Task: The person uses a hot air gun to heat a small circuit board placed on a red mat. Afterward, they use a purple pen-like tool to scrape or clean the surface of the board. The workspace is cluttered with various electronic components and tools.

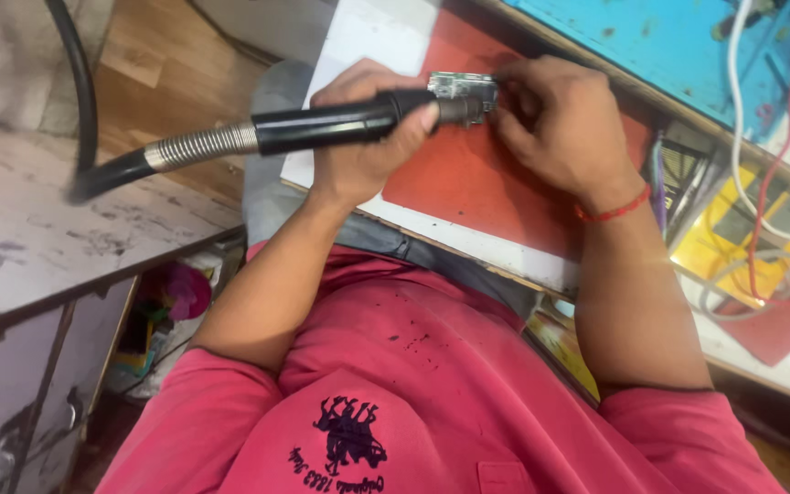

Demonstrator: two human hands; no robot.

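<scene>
On the red rubber mat (468, 183) at the near edge of the table (358, 37) sits a small green circuit board with metal parts (461, 87), and that's where both hands meet. The right hand (555, 123) has its fingers curled over the board's right end, pinching it down against the mat, so it's clamped on the board. The left hand (368, 137) is wrapped tight around a black cylindrical handpiece (340, 123), thumb lying along the barrel, with the tool's metal nose touching the board's left side. Can't really make out the tip itself, it's hidden between the fingers.

Behind the grip the handpiece runs into a silver coiled spring sleeve (201, 144), then a thick black hose (80, 91) that bends up and out of view at the top left. There's a thin red thread bracelet (613, 210) on the right wrist. The person is wearing a pink-red polo shirt (432, 384).

Off to the right, white and red cables (761, 137) loop over a yellow box (733, 242), and a blue mat (669, 41) lies further back. On the left there's a worn grey-white cabinet (38, 238).
</scene>
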